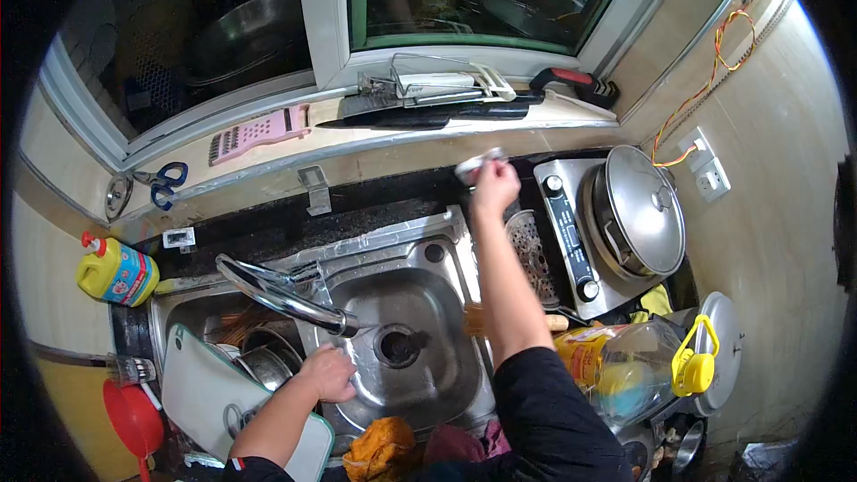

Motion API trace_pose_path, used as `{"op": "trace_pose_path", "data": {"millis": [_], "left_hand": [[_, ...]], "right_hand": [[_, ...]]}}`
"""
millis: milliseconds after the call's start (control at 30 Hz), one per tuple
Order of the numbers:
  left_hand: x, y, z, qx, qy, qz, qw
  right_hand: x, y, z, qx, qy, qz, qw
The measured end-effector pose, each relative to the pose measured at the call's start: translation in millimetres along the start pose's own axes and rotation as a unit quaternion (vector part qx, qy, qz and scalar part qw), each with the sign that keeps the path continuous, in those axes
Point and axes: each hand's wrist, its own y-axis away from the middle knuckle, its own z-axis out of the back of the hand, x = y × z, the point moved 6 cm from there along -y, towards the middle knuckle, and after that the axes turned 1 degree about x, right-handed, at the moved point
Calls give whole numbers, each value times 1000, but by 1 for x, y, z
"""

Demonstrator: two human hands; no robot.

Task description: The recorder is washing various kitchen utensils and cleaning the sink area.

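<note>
My right hand (495, 187) reaches across to the back of the counter and grips a small whitish crumpled cloth (473, 167), which looks blurred. The cloth is against the black back strip of the counter (428, 191), left of the induction cooker (569, 234). My left hand (328, 373) rests at the left edge of the stainless steel sink basin (428, 294), below the chrome faucet (294, 298). Nothing shows in it, and its fingertips are partly hidden. Under my left forearm lies a white cutting board (207, 391) with a green rim.
A lidded steel pot (643, 207) stands on the cooker. An oil bottle (636, 361) with a yellow cap is beside my right arm. Knives (428, 115) and a pink grater (261, 134) lie on the sill. A yellow detergent bottle (117, 271) stands left; an orange cloth (380, 448) lies in front.
</note>
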Motion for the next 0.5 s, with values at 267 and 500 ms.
{"op": "trace_pose_path", "data": {"millis": [267,500], "left_hand": [[6,5,-2,10,20,10,1000],[1,4,3,29,5,6,1000]], "right_hand": [[11,53,-33,103,-360,-244,895],[6,42,-34,70,-301,-206,928]]}}
